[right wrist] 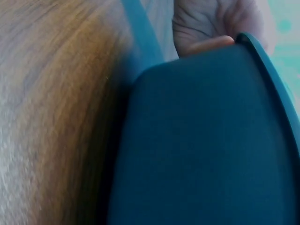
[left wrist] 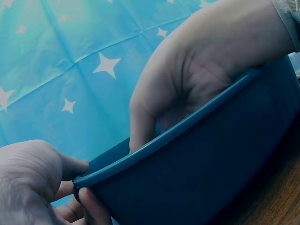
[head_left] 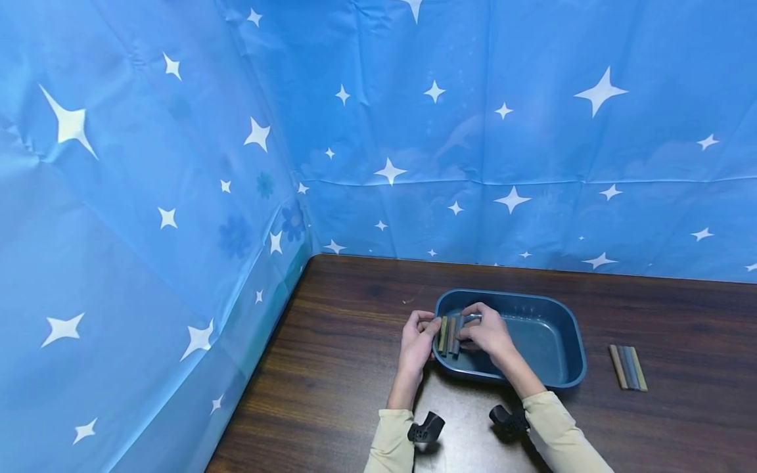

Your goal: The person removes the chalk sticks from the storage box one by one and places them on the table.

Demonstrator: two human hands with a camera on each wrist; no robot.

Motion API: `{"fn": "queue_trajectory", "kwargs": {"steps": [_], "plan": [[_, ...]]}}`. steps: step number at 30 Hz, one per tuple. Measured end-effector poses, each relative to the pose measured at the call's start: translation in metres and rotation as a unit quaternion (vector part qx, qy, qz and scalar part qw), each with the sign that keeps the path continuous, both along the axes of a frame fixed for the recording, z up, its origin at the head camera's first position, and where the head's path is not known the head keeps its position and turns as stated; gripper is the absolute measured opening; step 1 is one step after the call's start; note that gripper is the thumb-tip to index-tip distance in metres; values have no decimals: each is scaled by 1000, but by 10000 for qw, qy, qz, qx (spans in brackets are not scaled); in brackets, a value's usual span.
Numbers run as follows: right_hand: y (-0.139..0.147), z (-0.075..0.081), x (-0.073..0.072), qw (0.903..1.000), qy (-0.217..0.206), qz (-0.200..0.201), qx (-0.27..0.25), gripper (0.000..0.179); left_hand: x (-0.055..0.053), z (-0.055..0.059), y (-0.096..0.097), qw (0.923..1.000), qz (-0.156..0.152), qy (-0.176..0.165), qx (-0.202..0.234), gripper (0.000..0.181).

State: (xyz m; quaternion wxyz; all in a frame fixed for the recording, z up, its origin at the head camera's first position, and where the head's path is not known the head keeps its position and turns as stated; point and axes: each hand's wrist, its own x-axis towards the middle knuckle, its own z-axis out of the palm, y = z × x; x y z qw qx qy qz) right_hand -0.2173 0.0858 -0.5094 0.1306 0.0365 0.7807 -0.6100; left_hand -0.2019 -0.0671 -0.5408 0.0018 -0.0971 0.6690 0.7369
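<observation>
A dark blue rectangular basin with rounded corners stands on the table. My left hand grips its left end; in the left wrist view the thumb lies over the rim and the fingers curl underneath it. Several short, slim sticks, yellow-green, brown and blue-grey, lie side by side in the basin's left end. My right hand reaches in over the near rim, its thumb and forefinger pinching the blue-grey stick at the row's right side. The basin wall hides those fingertips in both wrist views.
Right of the basin, a second row of similar sticks lies on the dark wooden table. A blue cloth with white stars hangs behind and along the left edge. A black wrist camera sits below each hand.
</observation>
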Motion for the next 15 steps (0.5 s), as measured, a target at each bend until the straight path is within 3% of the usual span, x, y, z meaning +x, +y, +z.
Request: {"fn": "queue_trajectory", "kwargs": {"steps": [15], "plan": [[29,7,0,9945,-277,-18,-1014,44,1,1,-1,10000,-62,41,-26,21]]}}
